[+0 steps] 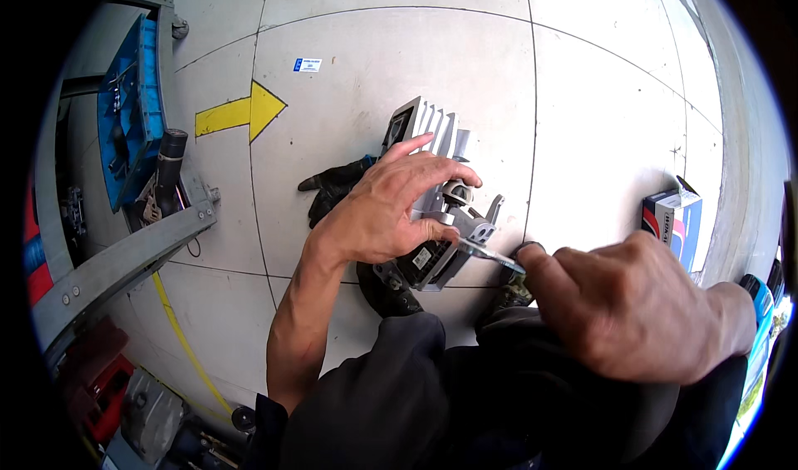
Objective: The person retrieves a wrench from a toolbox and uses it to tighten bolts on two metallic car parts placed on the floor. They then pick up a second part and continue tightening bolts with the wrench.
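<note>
A grey metal unit with a row of fins [439, 129] and a bracket stands on the floor between my feet; it looks like a floodlight, though its kind is not certain. My left hand [391, 200] curves over it, thumb and index finger on either side of a round dark-and-silver fitting [456, 194]. Closed in a fist, my right hand [615, 304] grips a silver wrench [492, 255], whose head meets the bracket near my left thumb. The unit's lower part carries a black box with a white label [422, 259]. My left hand hides much of the unit's middle.
A black glove [332, 189] lies left of the unit. At the left stands a metal-framed cart [133, 258] with a blue tray [150, 79] of tools and a black cylinder [170, 158]. A small carton [675, 221] sits right. A yellow arrow [241, 114] marks the tiled floor.
</note>
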